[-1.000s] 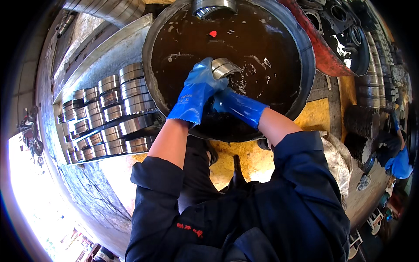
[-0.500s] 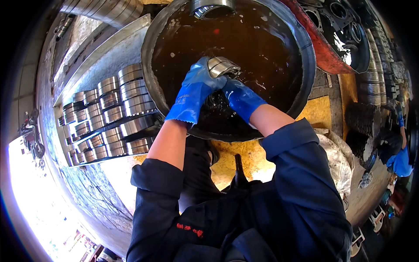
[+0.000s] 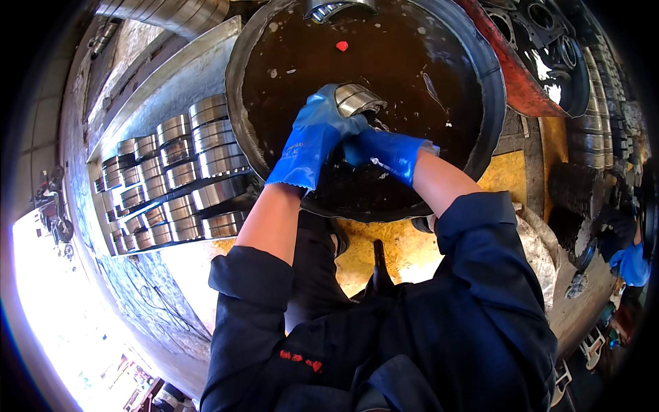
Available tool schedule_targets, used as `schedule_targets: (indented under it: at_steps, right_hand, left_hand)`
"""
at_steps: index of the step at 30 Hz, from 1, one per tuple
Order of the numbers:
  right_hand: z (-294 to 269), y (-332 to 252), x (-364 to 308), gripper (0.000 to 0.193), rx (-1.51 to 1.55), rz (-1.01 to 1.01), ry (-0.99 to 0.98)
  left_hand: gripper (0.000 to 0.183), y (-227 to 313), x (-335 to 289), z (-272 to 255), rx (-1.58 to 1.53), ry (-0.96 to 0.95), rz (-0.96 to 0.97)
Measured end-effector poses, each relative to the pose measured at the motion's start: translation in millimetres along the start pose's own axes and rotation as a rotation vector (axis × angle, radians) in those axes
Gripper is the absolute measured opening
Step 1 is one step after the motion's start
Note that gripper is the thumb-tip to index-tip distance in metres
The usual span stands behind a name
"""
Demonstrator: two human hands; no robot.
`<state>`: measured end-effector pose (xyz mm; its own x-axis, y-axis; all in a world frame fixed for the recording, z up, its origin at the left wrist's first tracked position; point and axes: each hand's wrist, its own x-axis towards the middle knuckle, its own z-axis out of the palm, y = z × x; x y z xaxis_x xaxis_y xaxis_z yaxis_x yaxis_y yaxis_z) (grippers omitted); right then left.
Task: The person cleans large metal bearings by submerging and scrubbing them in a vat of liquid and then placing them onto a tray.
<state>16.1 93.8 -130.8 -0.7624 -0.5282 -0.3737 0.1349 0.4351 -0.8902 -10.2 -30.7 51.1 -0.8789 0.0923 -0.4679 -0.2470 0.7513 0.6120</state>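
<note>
Just above the centre of the frame, the person works with both hands over a wide round basin (image 3: 491, 103) of dark brown liquid (image 3: 412, 75). The left hand (image 3: 321, 122), in a blue rubber glove, has its fingers clamped on a shiny metal ring (image 3: 357, 100), which sits tilted at the fingertips, over the liquid. The right hand (image 3: 371, 147), gloved in blue too, comes in from the lower right and lies just below the ring, close against the left glove; its fingers are hidden, so whether they grip anything cannot be told. A small red piece (image 3: 342, 46) shows in the liquid above the ring, and a roller bearing (image 3: 340, 9) is cut off by the frame's top edge. At left, a pale metal tray (image 3: 156, 89) holds rows of steel rings (image 3: 218, 147). A red-sided container (image 3: 504, 75) with dark metal parts (image 3: 539, 20) fills the upper right.
</note>
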Motion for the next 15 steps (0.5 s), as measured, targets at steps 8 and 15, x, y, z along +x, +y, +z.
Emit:
schedule_targets:
  at_steps: [8,15]
  right_hand:
    - [1.9,-36.0,4.9,0.033,-0.563,0.151,0.017]
    - [-24.0,-40.1,2.3,0.038,-0.560,0.017,-0.279]
  left_hand:
    - [0.088,-6.0,14.9,11.6,0.096,0.063,0.002]
    - [0.084,-27.6,28.9,9.6,0.022,0.033,0.027]
